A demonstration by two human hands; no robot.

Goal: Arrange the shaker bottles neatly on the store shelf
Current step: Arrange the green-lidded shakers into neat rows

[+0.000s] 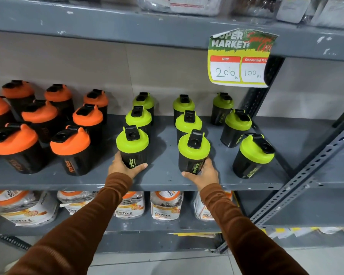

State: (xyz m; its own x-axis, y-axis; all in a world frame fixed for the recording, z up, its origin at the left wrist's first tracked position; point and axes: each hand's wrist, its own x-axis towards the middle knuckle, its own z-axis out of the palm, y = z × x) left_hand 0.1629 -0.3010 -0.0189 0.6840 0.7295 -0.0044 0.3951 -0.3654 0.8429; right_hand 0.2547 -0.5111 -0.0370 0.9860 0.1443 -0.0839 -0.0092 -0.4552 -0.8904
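Note:
Black shaker bottles stand in rows on a grey metal shelf (163, 181). Several with orange lids (70, 143) fill the left side, several with lime-green lids the middle and right. My left hand (123, 167) wraps the base of the front green-lidded bottle (132, 143) of the left green column. My right hand (203, 173) grips the base of the front green-lidded bottle (194, 149) of the middle column. Both bottles stand upright on the shelf near its front edge. A third green column ends with a front bottle (253, 155) at the right.
A yellow price tag (238, 58) hangs from the shelf above. A perforated metal upright (306, 175) slants at the right. Clear jars with orange lids (165, 205) sit on the shelf below. Bagged goods lie on the top shelf.

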